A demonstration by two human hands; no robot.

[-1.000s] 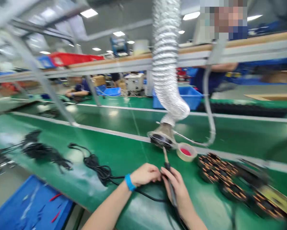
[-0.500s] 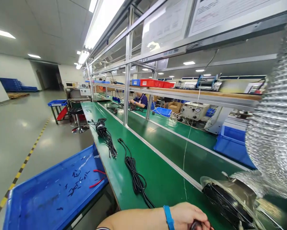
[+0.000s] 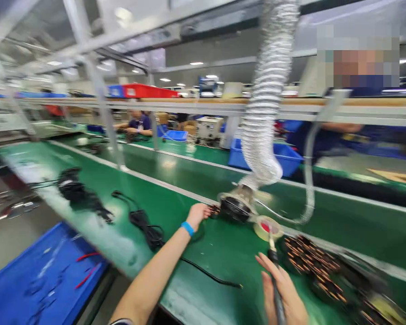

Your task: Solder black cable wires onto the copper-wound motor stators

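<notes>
My left hand [image 3: 198, 215], with a blue band [image 3: 188, 228] on its wrist, reaches across the green bench. Its fingers close on a small dark copper-wound coil [image 3: 214, 210] beside the black fan-like fume extractor [image 3: 235, 207]. A soldering iron [image 3: 273, 257] rests in my right hand [image 3: 286, 293], tip pointing away over a pale yellow ring with a red centre [image 3: 268, 227]. Several copper-wound coils [image 3: 311, 259] lie to the right of that hand. A bundled black cable [image 3: 147, 228] lies left of my left forearm; a loose black cable end [image 3: 219, 280] extends between my arms.
A silver flexible duct [image 3: 262, 117] comes down to the extractor. Farther left is another black cable bundle [image 3: 77, 189]. A blue tray [image 3: 50, 275] with red-handled pliers [image 3: 87, 271] stands below the bench edge. Metal posts [image 3: 103, 104] and a shelf rise behind; co-workers sit beyond.
The view has swung right. My left hand has reached forward to the extractor. My right hand with the soldering iron, the copper-wound coils and the yellow ring have come into view.
</notes>
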